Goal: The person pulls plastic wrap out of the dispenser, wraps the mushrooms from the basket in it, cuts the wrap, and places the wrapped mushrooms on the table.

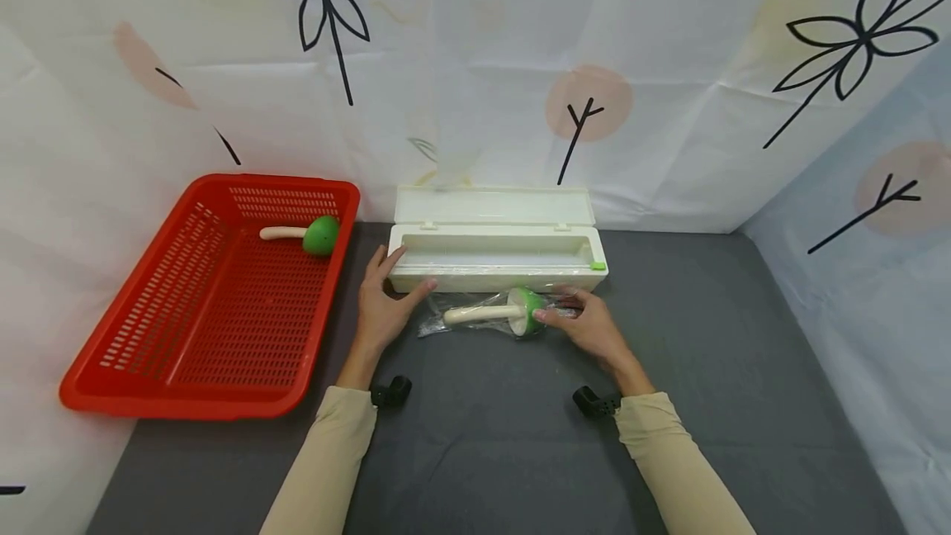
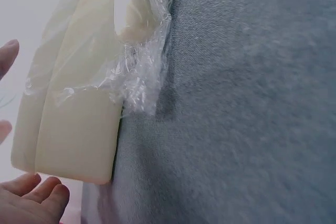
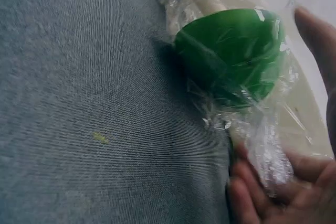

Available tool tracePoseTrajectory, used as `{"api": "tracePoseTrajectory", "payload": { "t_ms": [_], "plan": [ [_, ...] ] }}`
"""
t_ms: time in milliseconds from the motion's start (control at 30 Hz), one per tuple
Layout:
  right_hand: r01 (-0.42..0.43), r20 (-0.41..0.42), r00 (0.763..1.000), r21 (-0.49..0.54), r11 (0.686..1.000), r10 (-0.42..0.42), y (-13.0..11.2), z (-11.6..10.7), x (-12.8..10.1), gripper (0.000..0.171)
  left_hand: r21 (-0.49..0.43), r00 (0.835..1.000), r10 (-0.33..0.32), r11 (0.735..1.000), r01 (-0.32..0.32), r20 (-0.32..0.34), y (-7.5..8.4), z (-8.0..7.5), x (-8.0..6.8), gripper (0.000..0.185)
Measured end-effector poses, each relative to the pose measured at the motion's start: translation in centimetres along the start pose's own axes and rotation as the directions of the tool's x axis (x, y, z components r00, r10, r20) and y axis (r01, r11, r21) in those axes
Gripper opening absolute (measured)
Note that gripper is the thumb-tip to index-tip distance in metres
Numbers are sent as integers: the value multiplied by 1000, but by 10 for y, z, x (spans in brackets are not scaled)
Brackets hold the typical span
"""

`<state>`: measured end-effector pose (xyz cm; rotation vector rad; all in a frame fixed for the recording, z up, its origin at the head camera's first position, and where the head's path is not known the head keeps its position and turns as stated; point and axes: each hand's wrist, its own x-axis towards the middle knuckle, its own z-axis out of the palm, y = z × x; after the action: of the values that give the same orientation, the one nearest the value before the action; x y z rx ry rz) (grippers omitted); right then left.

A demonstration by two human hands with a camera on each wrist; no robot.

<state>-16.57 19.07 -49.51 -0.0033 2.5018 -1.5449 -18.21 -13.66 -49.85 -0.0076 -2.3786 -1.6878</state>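
Can see white cloth (image 1: 475, 64) at the back and sides, printed with black flower outlines and pale pink blots. Below it, dark grey desk (image 1: 475, 444). On the left, red basket (image 1: 186, 409) with slotted walls. Reaching in from the near edge, two beige sleeves (image 1: 323, 456). Towards the back of the desk, pale box (image 2: 76, 135), lid raised against the cloth, long trough facing up. Over the front of the box, clear film (image 2: 144, 77), crumpled. At the box's left end, left grip (image 1: 382, 304), thumb and fingers spread, holding nothing; fingertips at the end wall, cannot tell whether touching. At the right end, right grip (image 1: 590, 329), thumb clear of loosely curled fingers, bunched film against these; cannot tell whether pinching it. Between both grips, just in front of the box, wrapped mushroom (image 3: 231, 56), lying sideways inside film, pale stem left, green cap right. In the basket's far right part, second mushroom (image 1: 321, 235), also lying. At the wrists, black cameras (image 1: 391, 392). At the trough's right end, green tab (image 1: 598, 266).
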Motion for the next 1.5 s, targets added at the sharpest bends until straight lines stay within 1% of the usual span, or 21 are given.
{"api": "tracePoseTrajectory", "payload": {
  "t_ms": [133, 267, 333, 467, 500, 567, 633, 667, 700, 767, 833, 867, 933, 1000, 1067, 1133, 1200, 1267, 1367, 1433, 1500],
  "plan": [
    [74, 55, 996, 21, 997, -75, 3, 6, 5, 61, -9, 996, -13, 1000, 12, -84, 0, -3, -11, 77],
    [98, 27, 995, 57, 994, -99, 2, 10, 5, 54, -7, 986, -71, 997, 71, -153, 2, -5, -23, 66],
    [91, 8, 996, 84, 992, -92, 3, 10, 5, 52, -14, 981, -118, 993, 117, -156, 2, -6, -27, 57],
    [54, -20, 998, 158, 986, -51, 6, 8, 3, 52, -47, 966, -224, 974, 220, -126, 3, -9, -34, 37],
    [48, -22, 999, 175, 983, -45, 6, 7, 2, 52, -59, 963, -248, 968, 243, -106, 3, -10, -36, 33],
    [36, -29, 999, 219, 975, -31, 5, 4, 0, 53, -112, 960, -280, 955, 276, -25, 2, -10, -38, 29],
    [38, -36, 999, 257, 966, -29, 2, 2, -2, 53, -192, 953, -286, 934, 300, 95, 0, -9, -39, 29],
    [38, -39, 999, 282, 959, -28, 0, 1, -3, 53, -242, 946, -280, 918, 314, 166, -1, -9, -39, 31],
    [41, -40, 999, 305, 952, -30, -1, 0, -4, 52, -288, 930, -277, 895, 341, 242, -2, -8, -39, 32],
    [44, -39, 999, 342, 939, -33, -6, -2, -7, 52, -372, 896, -237, 847, 380, 375, -3, -5, -40, 36],
    [50, -33, 999, 366, 929, -41, -9, -3, -8, 51, -429, 865, -177, 811, 399, 470, -4, -1, -42, 39],
    [49, -31, 999, 375, 926, -41, -10, -3, -9, 51, -463, 854, -144, 789, 404, 500, -3, 2, -43, 40],
    [47, -27, 999, 387, 921, -40, -12, -4, -10, 52, -539, 845, -74, 740, 402, 530, 0, 8, -45, 38],
    [45, -31, 999, 399, 916, -35, -14, -3, -11, 53, -604, 851, -12, 699, 383, 525, 3, 14, -46, 39],
    [39, -36, 999, 415, 909, -26, -17, -2, -12, 53, -655, 865, 33, 667, 355, 501, 8, 20, -46, 45],
    [42, -43, 999, 416, 908, -26, -19, -2, -13, 53, -681, 877, 67, 659, 320, 476, 12, 25, -45, 55],
    [55, -49, 998, 420, 906, -38, -21, -1, -14, 53, -692, 891, 78, 661, 290, 448, 17, 27, -44, 64],
    [74, -57, 997, 424, 903, -55, -22, -1, -15, 52, -699, 910, 75, 667, 257, 407, 21, 29, -43, 63],
    [108, -73, 994, 436, 893, -84, -23, -2, -16, 48, -691, 947, 68, 700, 179, 313, 29, 31, -41, 50],
    [123, -82, 992, 442, 889, -97, -24, -2, -17, 45, -649, 969, 85, 755, 89, 231, 34, 32, -40, 43],
    [132, -84, 991, 439, 889, -106, -26, -2, -17, 43, -592, 980, 115, 806, 2, 160, 37, 33, -41, 39]
  ]
}}
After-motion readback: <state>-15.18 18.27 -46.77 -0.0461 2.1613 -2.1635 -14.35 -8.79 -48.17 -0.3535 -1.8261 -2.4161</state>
